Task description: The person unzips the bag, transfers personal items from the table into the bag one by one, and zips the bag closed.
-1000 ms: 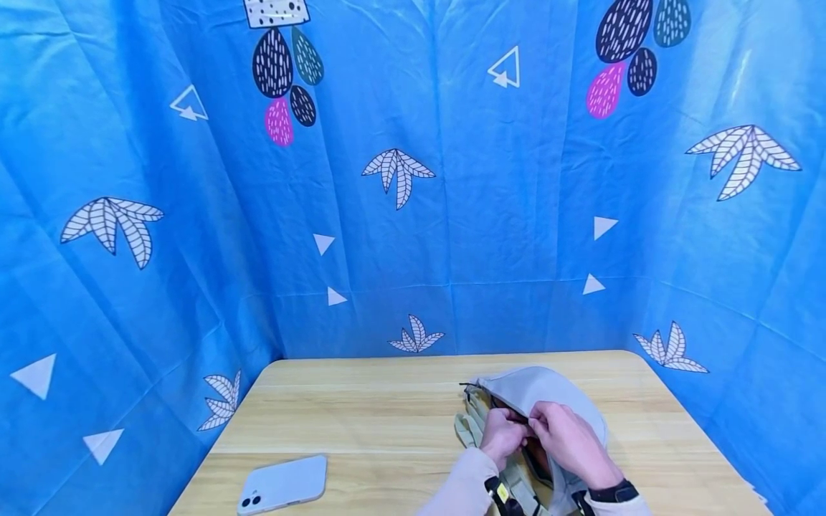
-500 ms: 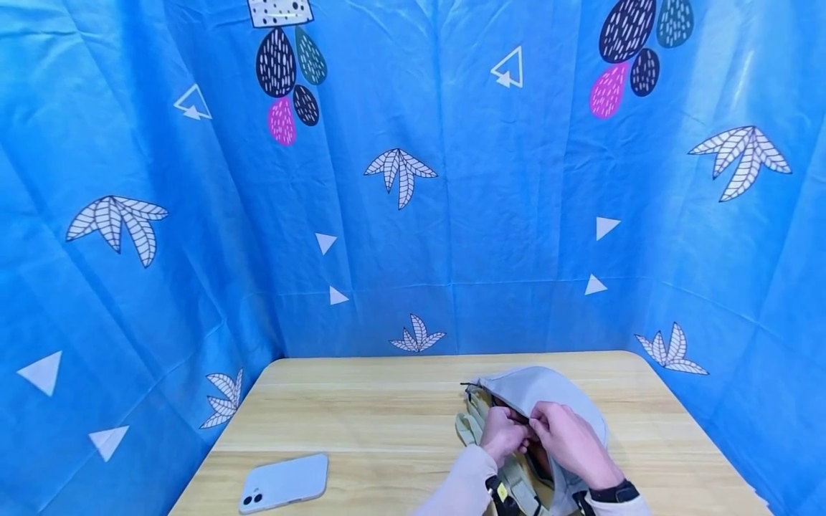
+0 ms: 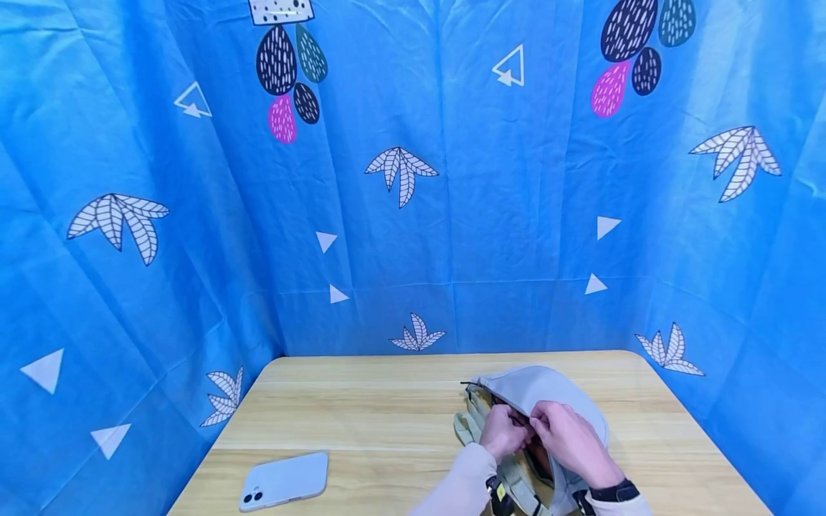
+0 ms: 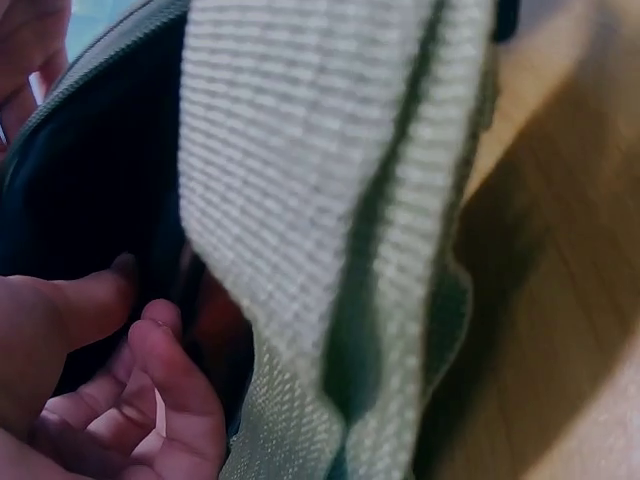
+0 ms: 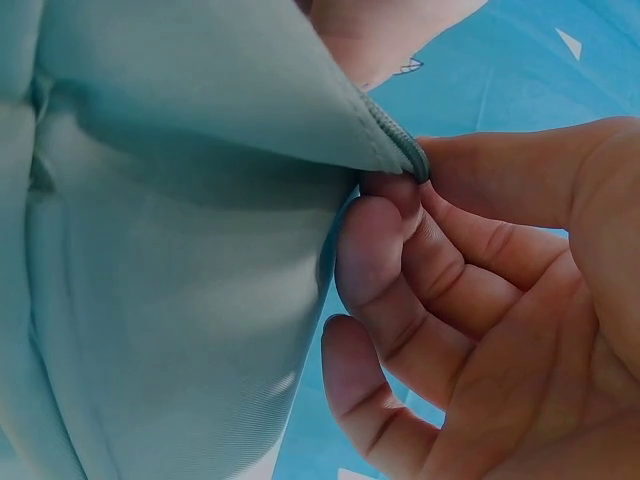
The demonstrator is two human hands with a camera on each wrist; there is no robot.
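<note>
A grey sling bag (image 3: 548, 390) with a pale webbing strap (image 4: 290, 180) lies on its side, its zipped mouth open and a dark, brownish lining showing. My right hand (image 3: 571, 437) pinches the zippered edge (image 5: 400, 145) of that mouth between thumb and fingers, pulling it away from the strap side. My left hand (image 3: 506, 433) reaches into the mouth. In the left wrist view its thumb and fingers (image 4: 180, 385) are bent close together against the dark inside; whether they pinch anything there cannot be made out.
The bag rests on a light wooden table (image 3: 387, 401), toward the right. A pale blue phone (image 3: 284, 481) lies face down at the table's front left. Blue patterned cloth (image 3: 477, 215) hangs behind the table and along both sides.
My left hand shifts slightly inside the bag's mouth, its fingers curling a little more out of sight. The right hand keeps its grip on the edge, and the bag stays put.
</note>
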